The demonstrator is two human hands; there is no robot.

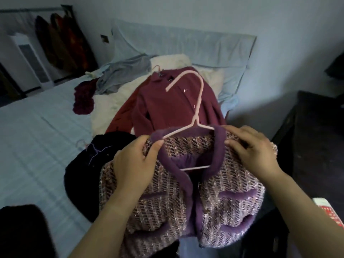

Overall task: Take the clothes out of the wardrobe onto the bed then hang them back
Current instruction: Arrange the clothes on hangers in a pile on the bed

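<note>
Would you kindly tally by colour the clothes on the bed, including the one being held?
Pink-and-purple: 1, tweed jacket
Plum: 1, coat
Burgundy: 1, knit
Grey: 1, top
Black: 1, garment
Total: 5; cream fluffy piece and dark heap unclear, not counted.

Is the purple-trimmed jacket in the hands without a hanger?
No: a pink hanger sits inside the purple-trimmed jacket, whose shoulders the left hand and right hand grip.
</note>
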